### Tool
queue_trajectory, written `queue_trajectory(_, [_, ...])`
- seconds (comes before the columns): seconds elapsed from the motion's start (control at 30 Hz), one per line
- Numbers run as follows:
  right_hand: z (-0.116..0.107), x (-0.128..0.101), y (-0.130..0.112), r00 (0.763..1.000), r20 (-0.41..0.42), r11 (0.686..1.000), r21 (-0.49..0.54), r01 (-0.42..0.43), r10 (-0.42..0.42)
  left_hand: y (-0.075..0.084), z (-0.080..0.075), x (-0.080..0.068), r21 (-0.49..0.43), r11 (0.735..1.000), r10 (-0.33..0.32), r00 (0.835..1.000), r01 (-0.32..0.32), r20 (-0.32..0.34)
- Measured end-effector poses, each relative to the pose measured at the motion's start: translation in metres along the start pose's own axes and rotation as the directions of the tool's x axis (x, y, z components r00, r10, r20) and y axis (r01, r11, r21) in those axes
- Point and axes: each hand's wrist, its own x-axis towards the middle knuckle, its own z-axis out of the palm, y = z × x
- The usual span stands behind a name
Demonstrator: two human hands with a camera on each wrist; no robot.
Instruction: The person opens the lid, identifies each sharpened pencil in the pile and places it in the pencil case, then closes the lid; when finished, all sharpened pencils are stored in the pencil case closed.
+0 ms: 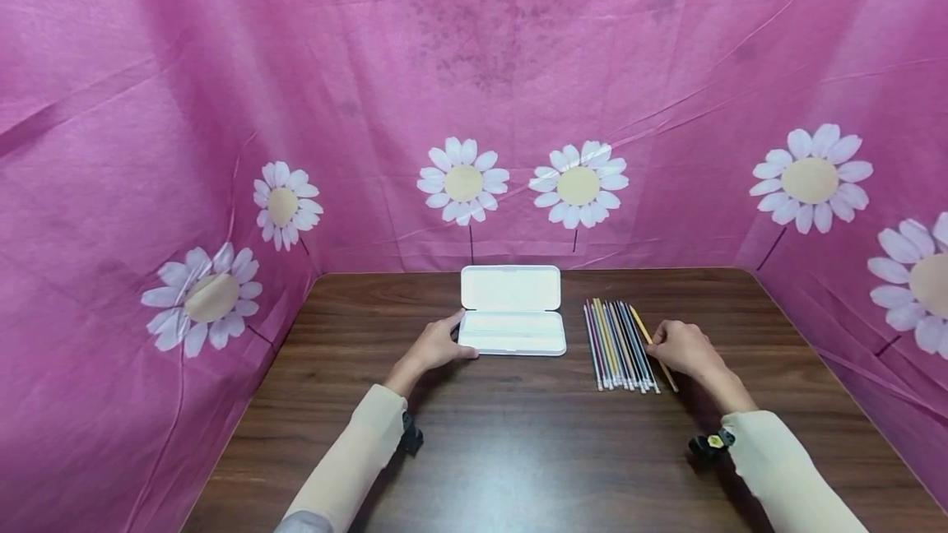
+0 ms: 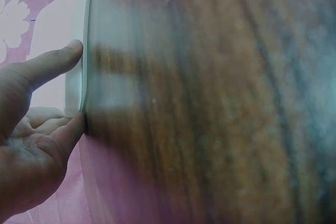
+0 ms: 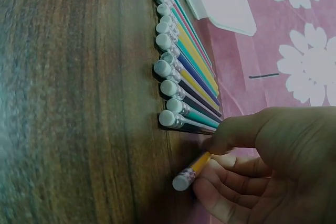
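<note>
A white pencil case (image 1: 513, 333) lies with its lid raised near the table's back edge. My left hand (image 1: 439, 342) holds its left end, thumb on the front edge and fingers round the side. To the right of the case, several pencils (image 1: 618, 345) lie side by side, white eraser ends toward me. My right hand (image 1: 685, 347) pinches a yellow pencil (image 3: 197, 166) at the right end of this row, tilted slightly away from the others. In the right wrist view its eraser end points out below the thumb, and the fingers hide its middle.
The brown wooden table (image 1: 474, 442) carries the case and pencils. A pink cloth (image 1: 370, 105) printed with white daisies hangs behind the table and along both sides. Dark cameras (image 1: 411, 434) are strapped to both wrists.
</note>
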Motion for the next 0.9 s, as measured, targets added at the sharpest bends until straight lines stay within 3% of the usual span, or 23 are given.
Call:
queue_trajectory(0.13, [-0.001, 0.001, -0.002, 0.999, -0.029, 1.0, 0.001, 0.019, -0.019, 0.0, 0.0, 0.001, -0.005, 1.0, 0.006, 1.0, -0.006, -0.002])
queue_trajectory(0.4, [-0.009, 0.007, -0.023, 0.987, -0.081, 0.99, 0.008, 0.139, -0.138, -0.001, 0.0, 0.0, -0.005, 1.0, 0.007, 1.0, -0.007, 0.002])
queue_trajectory(0.67, [-0.021, 0.022, -0.068, 0.963, -0.091, 0.967, -0.01, 0.254, -0.254, 0.0, 0.0, -0.001, 0.004, 1.0, 0.016, 1.0, -0.016, -0.005])
queue_trajectory(0.9, [-0.028, 0.037, -0.109, 0.932, -0.022, 0.932, -0.038, 0.362, -0.363, -0.001, 0.0, 0.001, 0.011, 1.0, 0.016, 1.0, -0.016, -0.009])
